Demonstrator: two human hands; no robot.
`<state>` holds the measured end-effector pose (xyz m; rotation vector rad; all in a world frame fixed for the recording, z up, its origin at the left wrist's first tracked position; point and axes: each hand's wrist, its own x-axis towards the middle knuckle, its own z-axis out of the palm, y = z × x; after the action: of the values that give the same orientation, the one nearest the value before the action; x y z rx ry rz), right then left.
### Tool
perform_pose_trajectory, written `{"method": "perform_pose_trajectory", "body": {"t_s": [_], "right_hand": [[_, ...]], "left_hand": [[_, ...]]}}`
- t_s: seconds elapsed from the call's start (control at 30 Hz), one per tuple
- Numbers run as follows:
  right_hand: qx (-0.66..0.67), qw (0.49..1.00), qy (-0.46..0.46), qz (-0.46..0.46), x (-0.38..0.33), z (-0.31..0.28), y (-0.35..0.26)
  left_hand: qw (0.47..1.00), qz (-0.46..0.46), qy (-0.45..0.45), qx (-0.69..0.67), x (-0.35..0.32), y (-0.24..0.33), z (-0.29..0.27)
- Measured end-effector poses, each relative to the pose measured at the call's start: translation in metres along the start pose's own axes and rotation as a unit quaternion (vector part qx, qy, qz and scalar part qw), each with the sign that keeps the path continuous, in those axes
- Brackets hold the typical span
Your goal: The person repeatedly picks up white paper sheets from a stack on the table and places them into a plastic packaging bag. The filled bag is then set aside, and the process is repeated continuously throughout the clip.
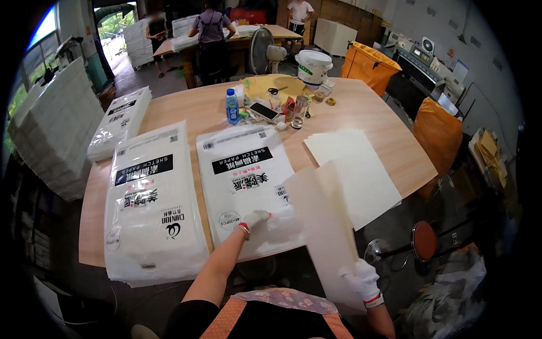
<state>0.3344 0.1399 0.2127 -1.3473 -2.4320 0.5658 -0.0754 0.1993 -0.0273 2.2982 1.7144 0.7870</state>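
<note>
My right hand, in a white glove, grips the near end of a stack of cream paper sheets lifted and tilted toward the table. My left hand, also gloved, rests on the near part of a clear plastic bag pack of sketch paper lying in front of me; part of the hand is blurred behind the bag's film. A second, thicker pack of the same kind lies to its left.
More cream sheets lie on the wooden table to the right. A bottle, phone, glass, scissors and a white bucket sit at the far side. Another pack lies far left. People stand at a back table.
</note>
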Motion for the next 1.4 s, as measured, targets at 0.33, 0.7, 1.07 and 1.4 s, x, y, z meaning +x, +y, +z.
{"method": "perform_pose_trajectory", "body": {"t_s": [0.33,0.7,1.07,1.4], "right_hand": [[-0.17,0.922,-0.34,0.071,-0.002,0.002,-0.034],[-0.132,0.986,-0.104,0.013,-0.052,-0.055,-0.04],[-0.099,0.945,-0.301,0.079,0.018,0.011,-0.035],[-0.361,0.932,0.016,-0.032,0.081,0.103,0.057]], "left_hand": [[0.773,-0.268,0.079,-0.569,0.139,0.041,-0.161],[0.88,-0.279,-0.207,-0.324,0.073,0.009,-0.017],[0.857,-0.225,0.128,-0.445,0.169,0.086,-0.215],[0.914,-0.026,-0.072,-0.398,0.106,0.282,-0.119]]}}
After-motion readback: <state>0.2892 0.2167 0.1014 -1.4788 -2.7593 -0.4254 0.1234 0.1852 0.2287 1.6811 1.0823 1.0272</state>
